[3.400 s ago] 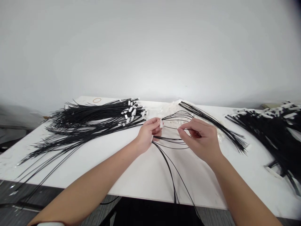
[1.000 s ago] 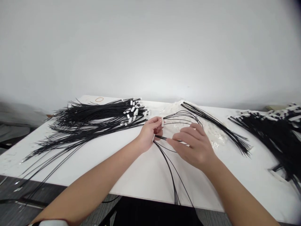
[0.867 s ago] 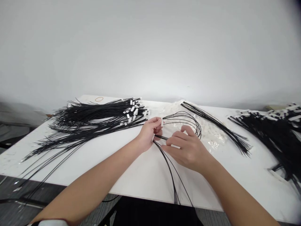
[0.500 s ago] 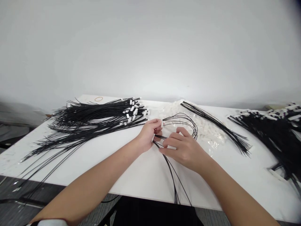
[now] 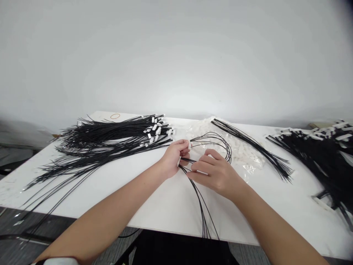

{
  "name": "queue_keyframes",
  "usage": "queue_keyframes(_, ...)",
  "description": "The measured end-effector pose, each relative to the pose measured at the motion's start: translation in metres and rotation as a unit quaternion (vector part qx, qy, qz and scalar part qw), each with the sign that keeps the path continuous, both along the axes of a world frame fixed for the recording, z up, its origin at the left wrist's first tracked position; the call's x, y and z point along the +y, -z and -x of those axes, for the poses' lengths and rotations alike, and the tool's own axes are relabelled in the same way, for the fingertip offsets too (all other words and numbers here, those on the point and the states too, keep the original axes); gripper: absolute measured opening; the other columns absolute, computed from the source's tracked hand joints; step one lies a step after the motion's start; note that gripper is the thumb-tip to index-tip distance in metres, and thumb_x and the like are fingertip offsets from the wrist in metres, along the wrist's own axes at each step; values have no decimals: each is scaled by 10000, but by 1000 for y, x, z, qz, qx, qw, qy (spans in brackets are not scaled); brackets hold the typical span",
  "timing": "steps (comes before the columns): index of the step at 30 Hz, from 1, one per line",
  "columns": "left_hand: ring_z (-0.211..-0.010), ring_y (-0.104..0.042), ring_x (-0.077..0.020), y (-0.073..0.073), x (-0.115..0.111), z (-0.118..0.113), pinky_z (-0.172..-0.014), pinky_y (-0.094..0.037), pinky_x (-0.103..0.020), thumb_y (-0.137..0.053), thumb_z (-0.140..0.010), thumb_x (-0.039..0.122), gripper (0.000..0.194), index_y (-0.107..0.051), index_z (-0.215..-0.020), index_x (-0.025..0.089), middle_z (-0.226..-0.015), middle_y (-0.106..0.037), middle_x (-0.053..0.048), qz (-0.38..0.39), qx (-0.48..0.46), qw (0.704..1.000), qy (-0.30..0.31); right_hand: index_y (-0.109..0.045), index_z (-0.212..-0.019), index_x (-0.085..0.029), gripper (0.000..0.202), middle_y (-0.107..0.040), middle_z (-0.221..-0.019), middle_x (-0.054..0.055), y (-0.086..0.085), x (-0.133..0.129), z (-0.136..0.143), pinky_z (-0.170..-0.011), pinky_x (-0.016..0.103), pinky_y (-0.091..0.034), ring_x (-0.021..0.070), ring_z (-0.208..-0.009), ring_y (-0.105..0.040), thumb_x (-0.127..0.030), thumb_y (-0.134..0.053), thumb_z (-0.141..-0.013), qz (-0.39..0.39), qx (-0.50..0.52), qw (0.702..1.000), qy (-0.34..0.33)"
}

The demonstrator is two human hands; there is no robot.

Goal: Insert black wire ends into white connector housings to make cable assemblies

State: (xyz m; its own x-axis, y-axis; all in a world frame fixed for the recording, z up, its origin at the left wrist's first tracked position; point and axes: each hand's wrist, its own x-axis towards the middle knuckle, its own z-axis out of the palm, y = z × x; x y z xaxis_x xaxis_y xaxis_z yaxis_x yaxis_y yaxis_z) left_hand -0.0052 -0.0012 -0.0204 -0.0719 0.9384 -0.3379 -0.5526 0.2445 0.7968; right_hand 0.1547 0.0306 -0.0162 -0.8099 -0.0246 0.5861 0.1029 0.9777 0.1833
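Observation:
In the head view, my left hand (image 5: 175,158) is closed on a white plastic connector (image 5: 189,145) pinched between thumb and finger. A second small white piece (image 5: 179,161) shows lower, against the palm. Thin black wires (image 5: 227,145) leave the upper connector, loop out to the right and pass behind my right hand. My right hand (image 5: 212,171) is bent, its fingertips closed about black wires near the lower white piece; the exact grip is partly hidden. More loose wires (image 5: 201,206) hang from there toward the table's front edge.
A big pile of black wires with white connectors (image 5: 110,136) covers the left of the white table (image 5: 154,206). Behind my right hand lies a clear bag of white pieces (image 5: 248,158), with a wire bundle (image 5: 253,147) across it. Another dark heap (image 5: 317,158) is at right.
The hanging wire ends have shifted slightly left. Both hands stay almost in place, with my right fingers moved only a little at the wires.

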Motion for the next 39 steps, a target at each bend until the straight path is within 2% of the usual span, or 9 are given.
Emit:
queue_keyframes(10, -409, -241, -20, -1, -1, -2, -359, -99, -154, -607, -669, 294, 219, -436, -666, 157, -575, -257, 54, -8, 15, 1000, 9, -566, -833, -221, 92, -551, -760, -26, 2, 0, 0, -747, 303, -336, 81, -674, -415, -166, -527, -771, 39, -5, 999, -5)
queue_keyframes(15, -400, -249, -21, -3, -1, -3, -352, -105, -151, -616, -661, 314, 234, -442, -654, 158, -566, -257, 56, -3, 32, 999, 1, -580, -841, -210, 104, -563, -728, -19, -1, -2, -1, -731, 296, -345, 84, -672, -455, -177, -504, -780, 122, -4, 993, -8)
queue_keyframes(19, -398, -255, -14, -4, 0, -2, -344, -105, -148, -620, -654, 312, 230, -452, -657, 155, -597, -294, 50, -7, 42, 999, -2, -591, -793, -197, 112, -577, -670, -24, -10, -1, -4, -669, 263, -384, 68, -619, -486, -114, -526, -756, 256, 64, 964, -19)
queue_keyframes(22, -401, -275, -10, -4, 0, -1, -338, -115, -142, -612, -658, 315, 219, -467, -667, 152, -629, -312, 44, -7, 59, 998, -10, -622, -804, -202, 109, -601, -695, -3, -18, 4, -9, -594, 238, -427, 84, -635, -529, -130, -571, -740, 405, 154, 901, 6)
queue_keyframes(26, -411, -312, -9, -3, 0, 0, -333, -140, -136, -607, -660, 329, 217, -484, -682, 151, -672, -342, 36, -6, 83, 996, -20, -631, -767, -194, 58, -590, -701, 2, -26, 16, -17, -510, 230, -451, 74, -539, -522, -216, -632, -713, 571, 355, 738, 63)
queue_keyframes(29, -404, -310, -9, -3, 0, 0, -330, -157, -137, -609, -655, 339, 226, -479, -674, 155, -675, -359, 35, -8, 94, 995, -20, -589, -722, -183, 98, -560, -743, -20, -29, 27, -24, -505, 219, -468, 33, -491, -480, -266, -640, -709, 614, 478, 622, 84)
queue_keyframes(33, -398, -287, -5, -3, -1, 1, -330, -162, -141, -614, -651, 356, 246, -468, -662, 158, -677, -385, 36, -11, 99, 995, -20, -588, -784, -193, 181, -531, -840, -25, -33, 39, -32, -564, 215, -504, 32, -576, -507, -330, -658, -688, 635, 568, 517, 81)
queue_keyframes(36, -394, -273, -9, -3, -1, 1, -333, -135, -148, -618, -651, 362, 255, -462, -656, 160, -649, -371, 39, -15, 94, 995, -17, -587, -865, -202, 248, -526, -824, -18, -35, 41, -33, -664, 231, -524, 56, -681, -541, -376, -643, -699, 665, 583, 463, 49)
queue_keyframes(39, -390, -260, -15, -2, 0, 2, -340, -112, -152, -605, -669, 368, 246, -463, -664, 167, -615, -339, 43, -16, 90, 996, -10, -584, -896, -221, 223, -491, -695, -42, -37, 38, -32, -494, 161, -455, 23, -548, -464, -361, -614, -726, 702, 534, 471, 21)
